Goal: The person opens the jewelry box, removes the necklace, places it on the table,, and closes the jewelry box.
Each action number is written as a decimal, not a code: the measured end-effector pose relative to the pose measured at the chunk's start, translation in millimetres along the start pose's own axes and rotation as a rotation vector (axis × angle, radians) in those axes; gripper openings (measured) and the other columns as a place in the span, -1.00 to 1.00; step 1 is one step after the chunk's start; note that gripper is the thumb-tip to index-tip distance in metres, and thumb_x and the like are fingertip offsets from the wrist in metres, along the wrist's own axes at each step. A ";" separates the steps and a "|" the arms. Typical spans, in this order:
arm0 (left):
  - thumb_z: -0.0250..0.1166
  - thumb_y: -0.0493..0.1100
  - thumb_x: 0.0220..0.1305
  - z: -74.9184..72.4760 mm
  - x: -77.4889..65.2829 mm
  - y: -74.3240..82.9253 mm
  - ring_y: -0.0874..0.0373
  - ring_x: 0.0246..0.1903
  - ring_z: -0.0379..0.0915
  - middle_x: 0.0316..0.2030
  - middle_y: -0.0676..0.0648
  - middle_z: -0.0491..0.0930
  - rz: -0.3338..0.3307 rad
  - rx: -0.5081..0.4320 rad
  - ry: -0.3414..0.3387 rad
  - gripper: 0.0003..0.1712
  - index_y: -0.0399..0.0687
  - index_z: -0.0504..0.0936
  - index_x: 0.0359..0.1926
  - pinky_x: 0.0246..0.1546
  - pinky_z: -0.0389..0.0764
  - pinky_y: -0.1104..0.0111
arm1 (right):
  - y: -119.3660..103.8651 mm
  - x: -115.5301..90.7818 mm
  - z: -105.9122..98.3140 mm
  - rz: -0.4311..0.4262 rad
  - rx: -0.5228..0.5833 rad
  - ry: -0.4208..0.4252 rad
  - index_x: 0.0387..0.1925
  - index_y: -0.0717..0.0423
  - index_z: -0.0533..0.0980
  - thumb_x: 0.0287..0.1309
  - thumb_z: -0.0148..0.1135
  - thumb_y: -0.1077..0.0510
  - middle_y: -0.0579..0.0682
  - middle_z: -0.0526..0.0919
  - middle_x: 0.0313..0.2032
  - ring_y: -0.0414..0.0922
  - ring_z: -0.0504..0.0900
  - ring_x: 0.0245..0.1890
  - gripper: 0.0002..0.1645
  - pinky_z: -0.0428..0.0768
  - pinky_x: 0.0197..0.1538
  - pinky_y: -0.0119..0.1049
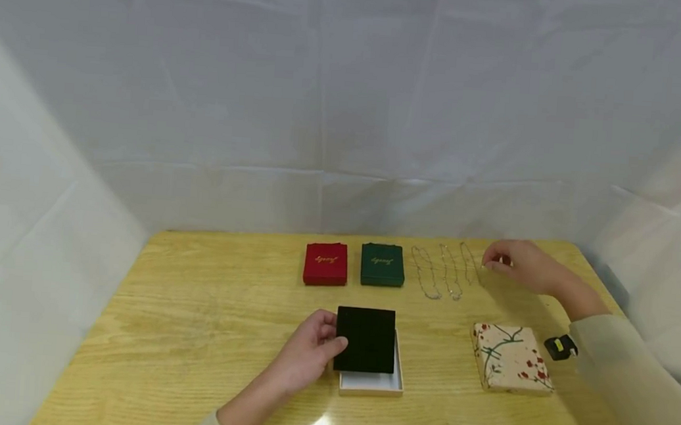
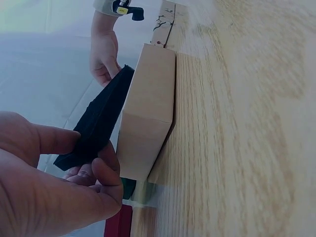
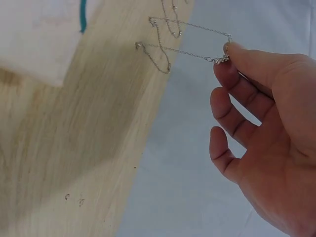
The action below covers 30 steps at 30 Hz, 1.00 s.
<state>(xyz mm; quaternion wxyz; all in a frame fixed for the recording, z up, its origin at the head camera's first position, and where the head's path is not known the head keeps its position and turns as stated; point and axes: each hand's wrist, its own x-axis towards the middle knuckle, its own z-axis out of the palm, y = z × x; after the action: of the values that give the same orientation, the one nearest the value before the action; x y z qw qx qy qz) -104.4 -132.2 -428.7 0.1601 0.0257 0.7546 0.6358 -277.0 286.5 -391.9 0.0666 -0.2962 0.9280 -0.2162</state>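
Observation:
My left hand (image 1: 310, 348) pinches a black square foam pad (image 1: 365, 339) by its left edge, thumb on top. In the left wrist view the pad is tilted above an open cream box base (image 2: 148, 86). At the back right of the table, my right hand (image 1: 523, 265) pinches a thin silver necklace (image 3: 190, 52) between thumb and forefinger, at a part with small sparkling stones. Part of its chain hangs down to the tabletop. Other silver necklaces (image 1: 425, 271) lie stretched out to the left of that hand.
A red box (image 1: 325, 264) and a green box (image 1: 382, 265) with gold lettering stand at the back. A cream box lid (image 1: 511, 359) with branches and red blossoms lies at the right. Beyond the wooden table (image 1: 208, 322) hangs a white sheet (image 1: 235, 113).

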 end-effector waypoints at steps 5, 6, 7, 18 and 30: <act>0.23 -0.24 0.54 0.6 -1.4 0.1 0.03 -0.13 0.48 -0.05 -0.17 0.67 0.005 0.001 0.004 -0.59 -0.37 0.38 0.25 -0.17 0.54 0.22 | 4.6 -0.4 6.3 0.009 0.018 -0.065 -0.05 0.18 0.66 0.52 0.23 0.27 0.00 0.72 -0.16 -0.10 0.62 -0.27 -0.88 0.58 -0.24 -0.15; 0.24 -0.24 0.54 0.5 -1.6 0.0 0.03 -0.12 0.48 -0.04 -0.17 0.67 0.007 0.003 0.006 -0.58 -0.38 0.38 0.26 -0.16 0.54 0.22 | 5.3 -0.5 7.2 0.016 0.022 -0.080 -0.05 0.18 0.66 0.53 0.23 0.27 0.00 0.72 -0.15 -0.09 0.63 -0.27 -0.87 0.58 -0.23 -0.15; 0.24 -0.24 0.54 0.4 -1.8 -0.2 0.03 -0.12 0.47 -0.04 -0.17 0.67 0.007 0.005 0.007 -0.57 -0.38 0.37 0.26 -0.16 0.54 0.22 | 6.1 -0.5 8.4 0.016 0.025 -0.093 -0.05 0.17 0.67 0.53 0.22 0.27 -0.01 0.72 -0.15 -0.08 0.64 -0.26 -0.87 0.59 -0.22 -0.14; 0.24 -0.22 0.55 -1.4 -2.7 -0.4 -0.02 -0.04 0.50 0.02 -0.21 0.66 -0.007 0.023 0.000 -0.56 -0.38 0.37 0.27 -0.09 0.57 0.20 | 12.3 3.5 26.3 -0.013 0.023 -0.210 -0.13 0.03 0.71 0.50 0.26 0.25 -0.17 0.71 -0.21 -0.24 0.64 -0.23 -0.87 0.65 -0.13 -0.15; 0.23 -0.23 0.55 -1.1 -1.9 -1.8 -0.01 -0.02 0.47 0.07 -0.23 0.64 -0.005 0.031 0.010 -0.52 -0.42 0.34 0.31 -0.05 0.56 0.16 | 12.4 6.9 34.1 0.034 0.050 -0.277 -0.12 0.07 0.67 0.54 0.23 0.21 -0.16 0.67 -0.24 -0.22 0.56 -0.29 -0.89 0.59 -0.18 -0.18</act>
<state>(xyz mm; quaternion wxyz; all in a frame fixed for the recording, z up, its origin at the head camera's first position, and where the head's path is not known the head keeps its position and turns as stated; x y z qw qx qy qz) -102.6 -134.1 -430.0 0.1573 0.0232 0.7653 0.6237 -280.5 279.3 -427.9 0.2051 -0.3055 0.9091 -0.1953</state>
